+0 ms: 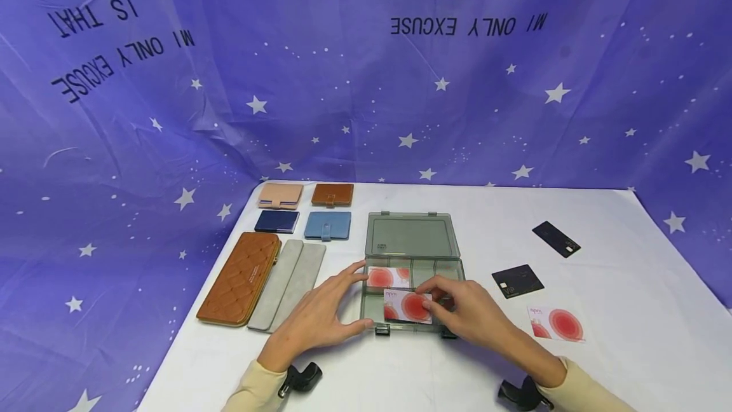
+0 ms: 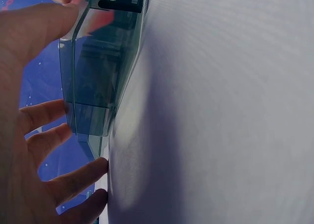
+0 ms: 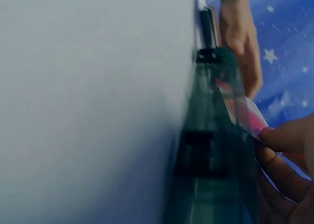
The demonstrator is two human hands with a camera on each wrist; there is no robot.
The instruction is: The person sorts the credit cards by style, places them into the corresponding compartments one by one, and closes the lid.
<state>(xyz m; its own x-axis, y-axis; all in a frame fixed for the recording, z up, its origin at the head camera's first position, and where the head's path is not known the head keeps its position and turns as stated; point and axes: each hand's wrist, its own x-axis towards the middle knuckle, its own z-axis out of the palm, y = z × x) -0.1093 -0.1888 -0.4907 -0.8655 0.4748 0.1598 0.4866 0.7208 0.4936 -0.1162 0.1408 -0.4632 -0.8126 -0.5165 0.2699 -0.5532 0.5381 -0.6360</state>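
Observation:
A translucent grey-green plastic box [image 1: 412, 215] lies with its lid folded back on the white table. My right hand [image 1: 477, 310] pinches a white card with red circles [image 1: 407, 306] by its right end, over the front of the box; in the right wrist view the card [image 3: 252, 118] tilts down into it. A similar red-and-white card [image 1: 389, 276] lies in the back left compartment. My left hand [image 1: 320, 313] is at the box's left side with its fingers spread, thumb near the front left corner. In the left wrist view, fingertips [image 2: 59, 109] meet the box wall.
Right of the box lie two black cards [image 1: 517, 281] [image 1: 556, 238] and another red-and-white card [image 1: 556, 323]. On the left are a brown quilted wallet [image 1: 240, 278], a grey folded case [image 1: 286, 285] and several small card holders [image 1: 328, 226]. A purple star-patterned cloth [image 1: 366, 81] hangs behind.

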